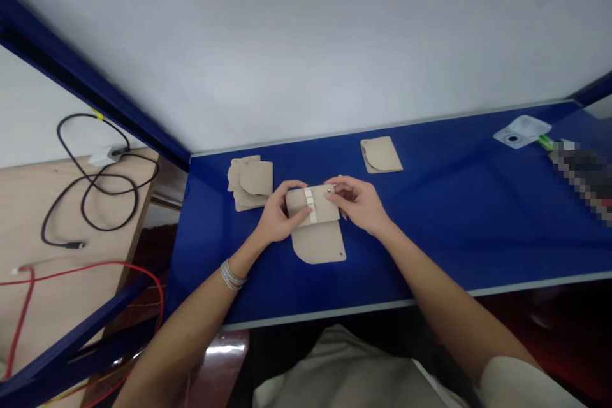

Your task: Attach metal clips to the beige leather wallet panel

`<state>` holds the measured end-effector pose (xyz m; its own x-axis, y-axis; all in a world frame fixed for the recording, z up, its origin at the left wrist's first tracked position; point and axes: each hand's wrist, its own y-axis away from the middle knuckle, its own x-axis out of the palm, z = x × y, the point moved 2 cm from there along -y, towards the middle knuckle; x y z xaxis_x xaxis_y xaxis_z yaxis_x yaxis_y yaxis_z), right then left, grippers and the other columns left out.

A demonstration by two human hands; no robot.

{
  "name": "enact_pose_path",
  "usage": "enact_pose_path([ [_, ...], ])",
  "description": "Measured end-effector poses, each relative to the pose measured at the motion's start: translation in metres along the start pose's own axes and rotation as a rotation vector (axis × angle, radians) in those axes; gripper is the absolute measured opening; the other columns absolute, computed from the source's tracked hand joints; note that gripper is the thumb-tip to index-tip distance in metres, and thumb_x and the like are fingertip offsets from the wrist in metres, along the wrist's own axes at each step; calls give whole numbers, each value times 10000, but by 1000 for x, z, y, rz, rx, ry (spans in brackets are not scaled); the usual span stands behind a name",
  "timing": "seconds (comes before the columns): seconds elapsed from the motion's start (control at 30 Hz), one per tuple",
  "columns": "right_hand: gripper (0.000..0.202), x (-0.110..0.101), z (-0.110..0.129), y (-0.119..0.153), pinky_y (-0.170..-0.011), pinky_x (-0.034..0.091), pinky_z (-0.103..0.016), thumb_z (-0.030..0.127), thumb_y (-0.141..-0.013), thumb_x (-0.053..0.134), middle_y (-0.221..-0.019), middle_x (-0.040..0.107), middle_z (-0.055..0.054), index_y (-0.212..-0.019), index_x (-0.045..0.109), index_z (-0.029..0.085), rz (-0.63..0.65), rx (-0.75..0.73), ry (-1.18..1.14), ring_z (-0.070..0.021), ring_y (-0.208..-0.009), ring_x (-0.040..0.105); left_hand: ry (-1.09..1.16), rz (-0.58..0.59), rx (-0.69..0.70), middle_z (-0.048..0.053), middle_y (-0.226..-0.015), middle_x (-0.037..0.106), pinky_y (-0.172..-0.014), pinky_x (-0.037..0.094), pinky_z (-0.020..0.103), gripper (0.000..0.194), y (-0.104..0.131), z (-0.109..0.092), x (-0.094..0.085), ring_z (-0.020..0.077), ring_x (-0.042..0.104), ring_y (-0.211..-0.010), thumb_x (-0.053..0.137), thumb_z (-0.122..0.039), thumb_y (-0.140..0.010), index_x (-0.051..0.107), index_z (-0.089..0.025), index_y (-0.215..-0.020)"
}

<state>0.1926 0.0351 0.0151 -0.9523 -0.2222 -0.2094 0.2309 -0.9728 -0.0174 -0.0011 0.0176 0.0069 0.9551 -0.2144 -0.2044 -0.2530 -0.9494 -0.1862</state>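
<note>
Starting at your left, a black cable (109, 229) is lying in loops on a pale wooden surface (29, 217), and a red cable (119, 262) is running across nearer to you. On the blue tabletop (430, 223), a loose pile of beige pieces (253, 186) is sitting just beyond your left hand, its round-cornered parts overlapping. Your left hand (280, 215) (the one whose wrist is wearing a banded bracelet (232, 275)) is gripping the left part of a beige pouch (321, 210), the fingers curling round its far edge and the thumb pressing on the front, beside a white segmented strip (310, 204). That pouch is lying between your two hands, in front of you, its rounded flap (318, 245) spreading open toward you. Your right hand (359, 205) is pinching the pouch's far right corner, the thumb resting near a small metal snap (329, 190) and the index finger reaching over the edge; you are hiding the other fingertips, so I can't tell how they are standing. Beyond that hand, a folded beige piece (382, 155) is lying alone. Farther right, a clear packet (522, 131) is resting next to a green item (545, 142).
</note>
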Motion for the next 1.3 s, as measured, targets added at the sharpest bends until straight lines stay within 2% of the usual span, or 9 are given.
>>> enact_pose_path([
  [0.17,355,0,-3,1,-380,388,-239,432,-760,621,-723,599,-15,-1007,613,177,26,10,-36,-72,-411,459,-11,-12,-5,72,-990,549,-591,464,245,524,0,1,1,126,516,-689,701,-302,-706,479,-200,-1170],
  [0.33,349,1,-3,0,-386,385,-228,417,-762,624,-715,603,-18,-1003,618,164,42,2,-32,-71,-426,464,-38,-14,-3,80,-1020,558,-609,474,251,473,0,1,1,131,536,-709,673,-295,-735,491,-193,-1160],
  [0.5,339,2,0,0,-457,414,-229,398,-752,639,-734,624,-29,-988,638,155,48,-3,-28,-85,-505,507,-99,-20,21,87,-1049,568,-655,478,264,398,0,2,0,145,557,-763,650,-278,-758,513,-179,-1119],
  [0.63,337,2,1,0,-488,425,-240,394,-747,645,-745,629,-34,-985,644,155,46,1,-24,-95,-538,526,-93,-20,3,74,-1006,579,-623,464,248,378,0,3,0,132,550,-724,631,-279,-775,511,-178,-1119],
  [1.0,337,2,2,0,-455,411,-226,392,-751,634,-746,629,-45,-982,640,148,51,-2,-11,-101,-540,524,-106,-43,-5,76,-1029,580,-666,469,270,384,0,4,1,138,553,-746,635,-272,-771,514,-180,-1124],
  [1.3,328,2,1,0,-473,414,-235,385,-751,637,-738,629,-36,-985,642,156,42,-8,-20,-97,-529,519,-50,-3,-3,70,-1001,556,-593,449,239,384,0,-3,0,124,518,-704,626,-300,-782,504,-181,-1126],
])
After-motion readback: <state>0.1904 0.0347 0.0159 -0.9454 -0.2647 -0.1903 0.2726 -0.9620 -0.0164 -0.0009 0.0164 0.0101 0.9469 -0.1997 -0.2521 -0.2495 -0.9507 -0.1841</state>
